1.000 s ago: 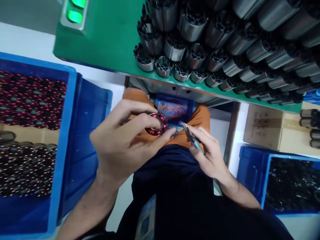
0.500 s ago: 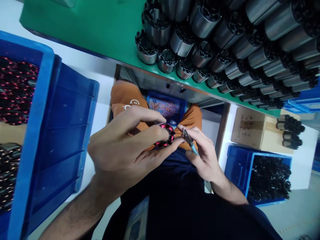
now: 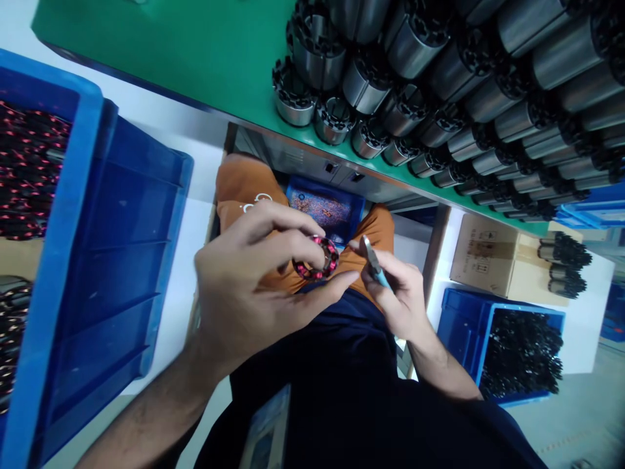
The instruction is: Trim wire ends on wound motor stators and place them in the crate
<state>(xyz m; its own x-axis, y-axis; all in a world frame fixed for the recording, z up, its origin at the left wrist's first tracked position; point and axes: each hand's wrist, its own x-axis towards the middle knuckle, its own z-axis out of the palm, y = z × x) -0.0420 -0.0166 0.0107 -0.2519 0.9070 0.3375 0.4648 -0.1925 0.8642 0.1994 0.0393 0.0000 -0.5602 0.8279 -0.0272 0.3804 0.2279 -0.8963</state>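
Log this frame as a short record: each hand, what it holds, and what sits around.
left hand: fingers pinch a wound ring with red coils, above the lap
right hand: grips blue-handled cutters, tip beside the ring
bench: green bench carrying rows of metal cylinders
left side: large blue crate of red-wound parts
right side: smaller blue crate of dark parts; cardboard box
under bench: blue bin

Red-and-black wound ring [image 3: 316, 258], blue-handled pliers [image 3: 377, 268] — blue crates [image 3: 122, 260], green bench [image 3: 195, 58].
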